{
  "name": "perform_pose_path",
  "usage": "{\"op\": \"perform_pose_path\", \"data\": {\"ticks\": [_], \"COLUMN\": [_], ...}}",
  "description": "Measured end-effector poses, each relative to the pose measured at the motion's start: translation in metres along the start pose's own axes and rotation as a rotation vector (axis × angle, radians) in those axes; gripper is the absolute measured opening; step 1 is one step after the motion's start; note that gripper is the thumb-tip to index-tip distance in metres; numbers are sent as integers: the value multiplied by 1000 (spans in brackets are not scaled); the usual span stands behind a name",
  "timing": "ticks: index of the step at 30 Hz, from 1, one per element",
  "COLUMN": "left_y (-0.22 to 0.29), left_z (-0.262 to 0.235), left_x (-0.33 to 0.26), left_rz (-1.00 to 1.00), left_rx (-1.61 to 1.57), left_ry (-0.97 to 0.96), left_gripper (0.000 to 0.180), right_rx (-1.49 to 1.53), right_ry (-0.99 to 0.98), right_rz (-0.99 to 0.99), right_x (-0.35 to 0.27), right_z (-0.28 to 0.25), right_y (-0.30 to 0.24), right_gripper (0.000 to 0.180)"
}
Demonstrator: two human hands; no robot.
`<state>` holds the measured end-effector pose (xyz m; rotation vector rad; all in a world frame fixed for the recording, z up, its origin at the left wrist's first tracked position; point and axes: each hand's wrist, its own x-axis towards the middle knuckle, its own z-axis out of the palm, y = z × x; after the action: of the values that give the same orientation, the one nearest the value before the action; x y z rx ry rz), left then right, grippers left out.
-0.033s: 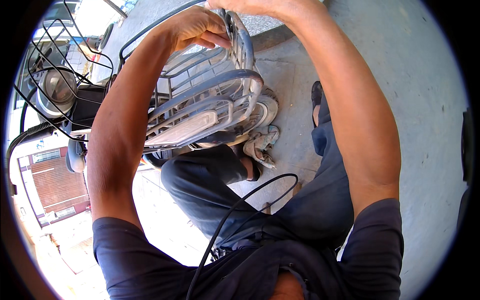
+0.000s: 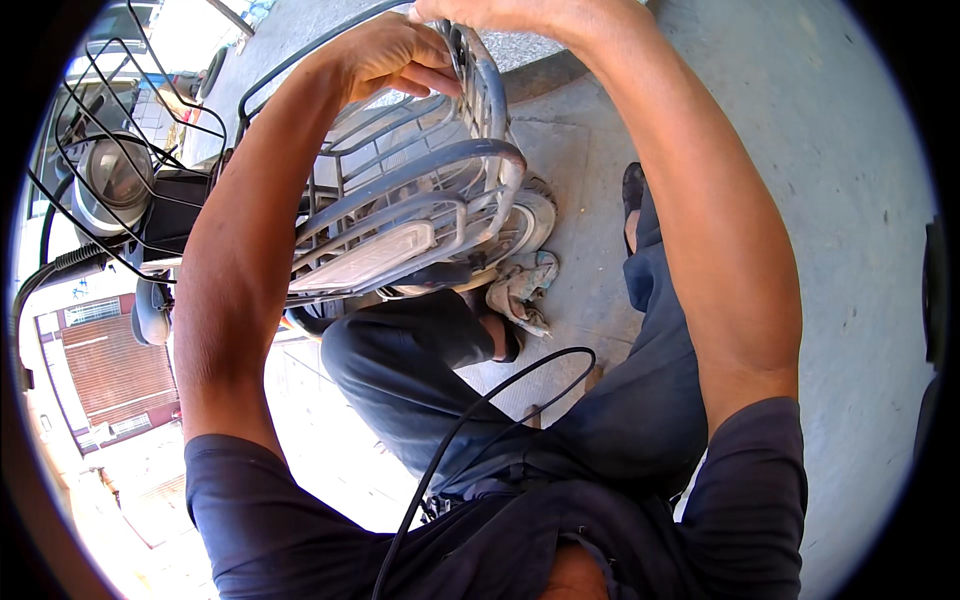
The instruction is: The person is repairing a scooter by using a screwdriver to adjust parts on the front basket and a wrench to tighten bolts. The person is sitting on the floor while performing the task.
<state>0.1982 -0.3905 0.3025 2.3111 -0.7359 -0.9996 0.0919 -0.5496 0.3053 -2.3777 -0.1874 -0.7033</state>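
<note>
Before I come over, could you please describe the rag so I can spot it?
Find the metal rack, then the wheel at its right end. Below that wheel in the picture lies the rag: crumpled, pale cloth, unlike the dark shoe beside it.

cropped by the top edge, the right hand partly escapes my remote view; i cannot tell what the left hand grips, and the metal rack partly hides a wheel.

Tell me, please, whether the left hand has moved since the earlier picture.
No, not visibly: the left hand keeps the same place at the upright end of the grey metal rack, with no shift in any direction.
</note>
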Motion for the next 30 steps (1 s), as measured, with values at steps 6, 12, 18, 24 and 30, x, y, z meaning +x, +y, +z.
{"op": "perform_pose_path", "data": {"ticks": [6, 12, 18, 24, 30], "left_y": [-6, -10, 15, -9, -8], "left_z": [-3, 1, 5, 9, 16], "left_x": [5, 9, -17, 10, 12], "left_rz": [26, 8, 32, -73, -59], "left_rx": [-41, -46, -187, 61, -40], "left_ry": [-7, 35, -25, 141, 161], "left_gripper": [39, 48, 45, 40, 30], "right_rx": [11, 14, -48, -121, -42], "right_ry": [-119, -281, -265, -118, 72], "right_rz": [-70, -29, -59, -20, 32], "right_x": [-7, -21, -24, -16, -11], "right_z": [-8, -33, -17, -7, 11], "right_y": [-10, -32, -26, -12, 0], "right_gripper": [21, 22, 22, 23, 24]}}
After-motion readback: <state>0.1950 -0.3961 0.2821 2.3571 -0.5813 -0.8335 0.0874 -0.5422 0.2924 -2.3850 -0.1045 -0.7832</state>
